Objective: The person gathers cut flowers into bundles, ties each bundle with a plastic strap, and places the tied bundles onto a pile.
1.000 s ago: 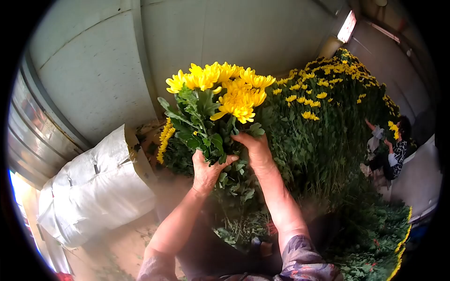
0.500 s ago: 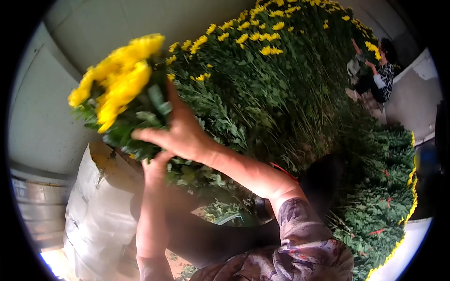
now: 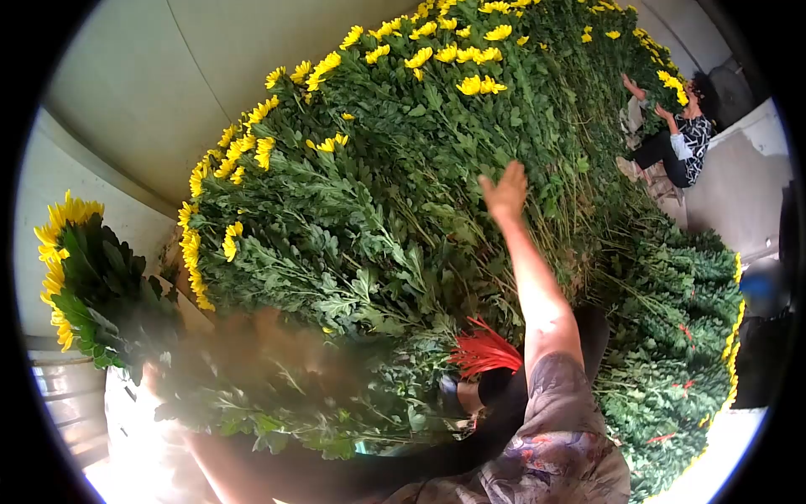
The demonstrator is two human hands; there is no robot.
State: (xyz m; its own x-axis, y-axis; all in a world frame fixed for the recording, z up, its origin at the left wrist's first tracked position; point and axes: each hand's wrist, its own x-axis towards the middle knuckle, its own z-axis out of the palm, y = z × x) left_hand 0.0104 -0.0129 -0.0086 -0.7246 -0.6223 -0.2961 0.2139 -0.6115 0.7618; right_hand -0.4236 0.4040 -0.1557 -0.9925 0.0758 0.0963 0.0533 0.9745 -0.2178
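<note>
Pale wall (image 3: 134, 92) at the back; before it, a deep pile of yellow chrysanthemums (image 3: 378, 210), blooms along the top and left edges. Foliage covers most of the ground. Bunch of yellow chrysanthemums (image 3: 101, 277) at far left, raised in the left hand (image 3: 153, 380), fingers closed round it, blurred by glare. Right hand (image 3: 506, 195) over the pile, fingers spread wide; contact unclear. Red strips (image 3: 485, 351) by the knee. Co-worker (image 3: 684, 139) seated, far right.
</note>
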